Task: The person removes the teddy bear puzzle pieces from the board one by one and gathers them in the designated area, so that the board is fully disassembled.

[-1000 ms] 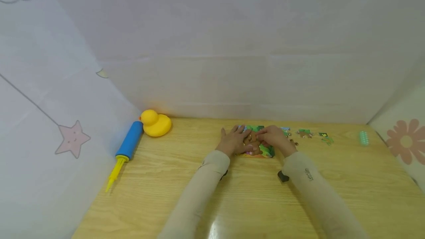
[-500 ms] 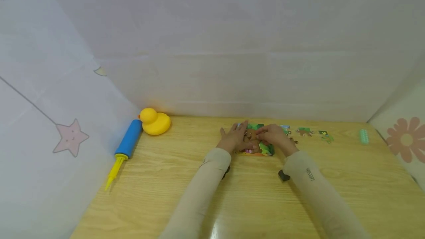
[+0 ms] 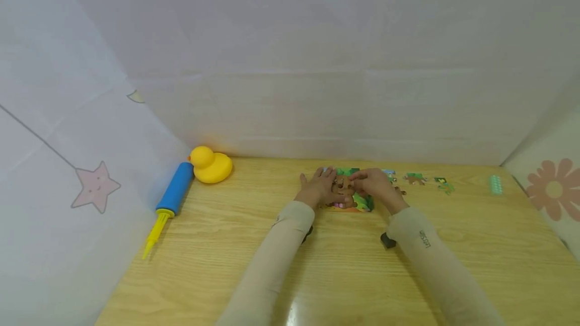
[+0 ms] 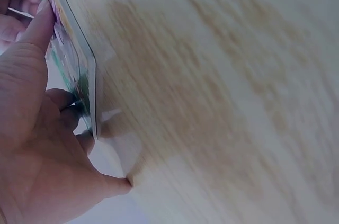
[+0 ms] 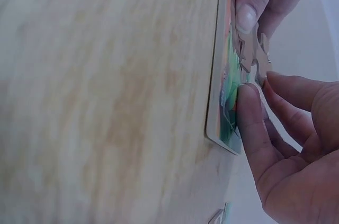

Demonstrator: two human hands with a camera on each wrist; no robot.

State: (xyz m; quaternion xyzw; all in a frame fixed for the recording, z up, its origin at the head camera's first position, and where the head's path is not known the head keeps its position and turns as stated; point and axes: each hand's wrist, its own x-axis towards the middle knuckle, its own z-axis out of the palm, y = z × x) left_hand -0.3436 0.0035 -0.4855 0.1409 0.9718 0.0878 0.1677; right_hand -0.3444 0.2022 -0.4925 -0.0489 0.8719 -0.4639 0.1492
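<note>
A flat jigsaw puzzle board [image 3: 364, 204] with a brown figure on green lies on the wooden table. My left hand [image 3: 318, 189] rests over its left side with fingers spread. In the left wrist view, the thumb [image 4: 39, 25] presses on the pieces. On the right, my right hand [image 3: 377, 188] pinches a brown puzzle piece [image 5: 262, 61] by its edge, tilted up from the board, as the right wrist view shows. Other fingers of that hand touch the board's surface. Both hands hide much of the picture.
Loose puzzle pieces [image 3: 414, 179] lie in a row right of the board, with more pieces [image 3: 445, 187] beyond. A pale green knobbly strip [image 3: 496, 185] lies far right. A yellow rubber duck [image 3: 213, 167] and a blue hand pump [image 3: 175, 188] are at the left. A fabric wall [image 3: 290, 114] stands behind.
The left hand's fingers have shifted slightly on the board, and its thumb has drawn nearer the lower pieces. The right hand stays at nearly the same spot.
</note>
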